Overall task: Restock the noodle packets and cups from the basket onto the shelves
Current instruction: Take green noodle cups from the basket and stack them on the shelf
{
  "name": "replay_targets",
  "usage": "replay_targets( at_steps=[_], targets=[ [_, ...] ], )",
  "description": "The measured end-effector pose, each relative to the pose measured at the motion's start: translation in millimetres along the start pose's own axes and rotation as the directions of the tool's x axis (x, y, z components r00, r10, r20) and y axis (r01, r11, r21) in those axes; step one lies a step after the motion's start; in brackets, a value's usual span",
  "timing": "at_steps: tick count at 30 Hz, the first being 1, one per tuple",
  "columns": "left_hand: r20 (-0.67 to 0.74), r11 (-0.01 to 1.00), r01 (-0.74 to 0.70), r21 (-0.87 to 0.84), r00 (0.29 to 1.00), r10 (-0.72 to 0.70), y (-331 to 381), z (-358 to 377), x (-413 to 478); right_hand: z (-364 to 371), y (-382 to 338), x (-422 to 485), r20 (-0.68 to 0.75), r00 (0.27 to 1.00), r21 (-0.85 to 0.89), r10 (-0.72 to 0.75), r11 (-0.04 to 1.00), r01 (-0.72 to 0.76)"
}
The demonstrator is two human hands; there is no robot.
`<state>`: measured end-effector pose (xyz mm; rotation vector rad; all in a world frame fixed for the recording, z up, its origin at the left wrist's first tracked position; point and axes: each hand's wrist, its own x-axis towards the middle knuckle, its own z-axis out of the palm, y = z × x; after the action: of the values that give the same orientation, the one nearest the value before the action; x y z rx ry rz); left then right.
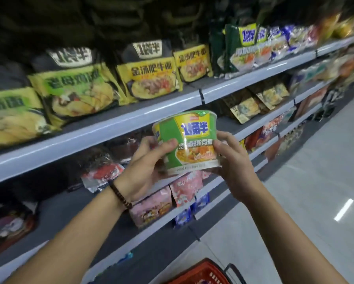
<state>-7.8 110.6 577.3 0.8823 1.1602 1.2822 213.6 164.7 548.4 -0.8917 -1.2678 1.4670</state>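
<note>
noodle cup [189,143] held upright in both hands, in front of the shelves.

left hand [146,167] grips its left side, thumb across the green label; right hand [232,165] curls round its right side and base. behind it the white shelf edge [118,128] carries yellow noodle packets [151,77], pink packets [172,193] lower down. red basket [200,273] sits near, at the bottom edge, contents too cropped to tell.

L grip [145,165], R grip [231,162] + forearms bare; dark brown single-strand bead bracelet [120,195] on L wrist.
</note>
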Motion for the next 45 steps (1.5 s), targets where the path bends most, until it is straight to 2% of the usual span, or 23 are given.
replay_targets(
  at_steps=[5, 11, 18, 25, 34, 41, 45],
  targets=[
    [-0.006, 0.98, -0.187, 0.072, 0.982, 0.187, 92.7, 6.6, -19.9, 35.6, -79.6, 25.8, 0.085, 0.988, 0.144, -0.128, 0.983, 0.115],
    [-0.05, 0.917, -0.345, 0.201, 0.931, 0.361, 172.2, -1.2, -44.9, 83.1, -150.9, 49.7, 0.126, 0.963, 0.129, -0.24, 0.966, 0.224],
    [-0.187, 0.793, -0.528, 0.303, 0.783, 0.593, 251.4, -14.2, -69.6, 141.3, -224.3, 64.2, 0.172, 0.884, 0.121, -0.436, 0.899, 0.42],
    [-0.172, 0.687, -0.539, 0.487, 0.713, 0.68, 283.8, -22.6, -99.5, 167.8, -259.9, 57.4, 0.243, 0.818, 0.085, -0.522, 0.851, 0.518],
    [-0.189, 0.718, -0.493, 0.491, 0.745, 0.64, 265.6, -17.9, -106.2, 162.5, -252.3, 62.2, 0.279, 0.842, 0.059, -0.461, 0.884, 0.465],
    [-0.207, 0.692, -0.493, 0.528, 0.715, 0.668, 261.0, -16.9, -106.5, 161.6, -259.1, 63.4, 0.347, 0.82, 0.034, -0.456, 0.88, 0.475],
    [-0.203, 0.609, -0.525, 0.595, 0.635, 0.746, 292.3, -14.5, -124.5, 181.8, -291.5, 60.1, 0.373, 0.778, 0.055, -0.505, 0.849, 0.525]
  ],
)
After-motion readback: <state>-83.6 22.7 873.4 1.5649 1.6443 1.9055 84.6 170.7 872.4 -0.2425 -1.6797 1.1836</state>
